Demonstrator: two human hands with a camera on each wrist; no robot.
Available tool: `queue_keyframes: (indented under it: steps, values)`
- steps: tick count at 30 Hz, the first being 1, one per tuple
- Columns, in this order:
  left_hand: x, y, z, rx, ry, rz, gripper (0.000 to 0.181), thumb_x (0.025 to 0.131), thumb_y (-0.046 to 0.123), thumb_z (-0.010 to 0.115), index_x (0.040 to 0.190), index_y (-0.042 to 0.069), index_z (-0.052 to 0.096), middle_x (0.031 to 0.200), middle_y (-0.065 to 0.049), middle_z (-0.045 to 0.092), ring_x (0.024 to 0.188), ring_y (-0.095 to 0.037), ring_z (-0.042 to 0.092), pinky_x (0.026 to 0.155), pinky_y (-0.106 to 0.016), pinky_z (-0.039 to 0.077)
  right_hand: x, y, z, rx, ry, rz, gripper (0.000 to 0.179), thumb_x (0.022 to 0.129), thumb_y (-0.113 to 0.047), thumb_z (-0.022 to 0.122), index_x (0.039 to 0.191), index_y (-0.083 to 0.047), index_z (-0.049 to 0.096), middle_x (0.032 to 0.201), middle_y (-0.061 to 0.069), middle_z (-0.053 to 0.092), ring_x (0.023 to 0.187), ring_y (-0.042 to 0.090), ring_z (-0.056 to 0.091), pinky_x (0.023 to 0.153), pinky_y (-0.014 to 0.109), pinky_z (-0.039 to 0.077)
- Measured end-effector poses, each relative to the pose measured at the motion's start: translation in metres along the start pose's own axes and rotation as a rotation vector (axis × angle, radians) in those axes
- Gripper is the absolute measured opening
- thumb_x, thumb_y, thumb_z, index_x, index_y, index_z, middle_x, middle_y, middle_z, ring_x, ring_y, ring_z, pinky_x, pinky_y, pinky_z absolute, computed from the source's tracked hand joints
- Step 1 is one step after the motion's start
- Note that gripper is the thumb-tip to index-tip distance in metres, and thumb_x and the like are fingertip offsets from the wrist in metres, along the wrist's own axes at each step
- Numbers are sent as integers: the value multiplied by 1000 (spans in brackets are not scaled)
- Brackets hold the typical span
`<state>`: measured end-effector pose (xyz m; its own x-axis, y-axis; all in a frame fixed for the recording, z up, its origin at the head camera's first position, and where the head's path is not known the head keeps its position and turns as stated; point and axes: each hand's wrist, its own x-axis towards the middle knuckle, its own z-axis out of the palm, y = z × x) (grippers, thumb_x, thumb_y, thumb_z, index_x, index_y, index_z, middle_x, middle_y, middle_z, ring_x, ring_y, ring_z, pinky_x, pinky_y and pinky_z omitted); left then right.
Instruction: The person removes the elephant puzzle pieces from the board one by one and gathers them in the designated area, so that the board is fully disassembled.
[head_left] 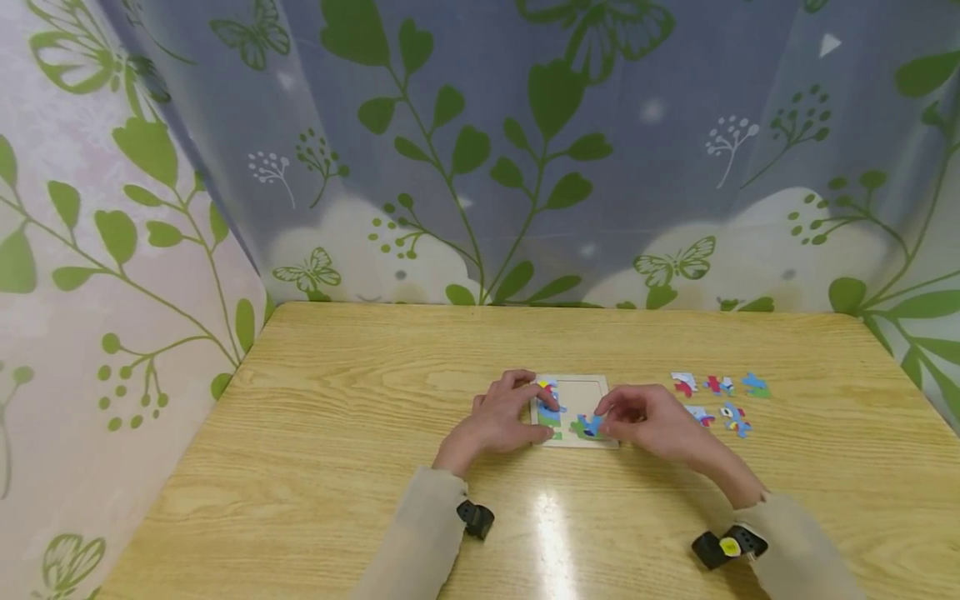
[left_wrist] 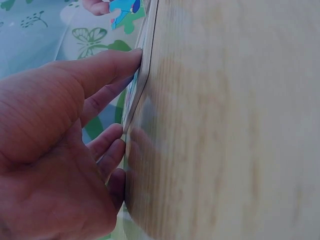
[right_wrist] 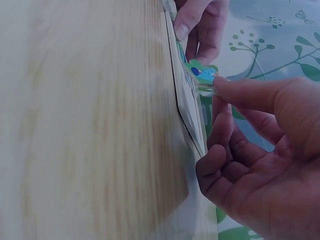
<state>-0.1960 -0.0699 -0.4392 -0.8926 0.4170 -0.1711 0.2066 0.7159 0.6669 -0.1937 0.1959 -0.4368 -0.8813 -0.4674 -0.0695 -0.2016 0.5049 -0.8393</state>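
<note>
Wooden tray [head_left: 583,393] part-filled, left side | right grip [head_left: 660,421] pinches blue-green piece [head_left: 591,426] | left grip [head_left: 502,414] spread | five loose pieces [head_left: 717,385] left

In the head view, the left hand [head_left: 501,418] is covering part of the wooden puzzle tray [head_left: 585,377] and of the jigsaw pieces inside [head_left: 549,420]. The right hand [head_left: 660,423] is hiding one end of the pinched jigsaw piece [head_left: 588,426] and part of a loose piece [head_left: 702,413]. The bottom edge is cutting off both sleeves [head_left: 420,533]; the pieces' printed motifs are looking too small to tell.
</note>
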Motion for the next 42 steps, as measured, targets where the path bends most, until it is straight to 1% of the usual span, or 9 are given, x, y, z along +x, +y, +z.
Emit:
queue_keyframes:
  steps: [6, 15, 22, 30, 35, 39, 42]
  values:
    - [0, 0, 0, 1, -4, 4, 22, 95, 32, 70, 117, 29, 67, 165, -4, 31, 151, -36, 29, 113, -62, 24, -7, 4, -7, -13, 24, 1, 12, 94, -14, 73, 105, -9, 71, 90, 6, 69, 77, 10, 59, 67, 24, 48]
    - [-1, -1, 0, -4, -5, 8, 22, 95, 32, 70, 117, 29, 67, 164, -4, 31, 150, -35, 30, 112, -61, 24, -20, 12, -19, -7, 31, -8, 14, 95, -15, 72, 107, -8, 71, 88, 6, 68, 74, 10, 61, 63, 25, 49]
    - [-1, 0, -1, -3, -10, 10, 22, 95, 31, 70, 117, 29, 66, 164, -3, 31, 151, -35, 29, 112, -61, 24, -32, 14, -30, -28, 63, 27, 17, 96, -19, 72, 110, -9, 71, 90, 5, 69, 74, 15, 63, 62, 26, 47]
    - [-1, 0, -1, 2, -12, 7, 23, 95, 32, 70, 117, 29, 66, 165, -3, 31, 152, -34, 28, 113, -61, 23, -45, 21, -45, -39, 99, 53, 22, 97, -16, 71, 114, -4, 69, 92, 5, 69, 74, 15, 63, 62, 27, 47]
    - [-1, 0, -1, 0, -14, 11, 23, 95, 32, 70, 118, 29, 66, 165, -4, 31, 152, -34, 27, 114, -61, 23, -53, 28, -52, -56, 129, 67, 23, 97, -17, 71, 116, -4, 69, 93, 1, 69, 76, 12, 64, 63, 27, 48]
    - [-2, 0, -1, -4, -14, 13, 23, 95, 31, 70, 118, 28, 66, 165, -4, 31, 152, -35, 27, 114, -61, 23, -59, 32, -59, -74, 151, 60, 22, 97, -17, 71, 115, -5, 70, 91, -3, 70, 77, 12, 64, 64, 26, 47]
    - [-2, -1, -1, -8, -11, 14, 24, 95, 31, 70, 118, 28, 66, 165, -4, 31, 152, -35, 28, 113, -61, 23, -64, 35, -65, -81, 154, 69, 24, 98, -19, 71, 117, -4, 70, 90, -5, 70, 78, 10, 64, 65, 26, 47]
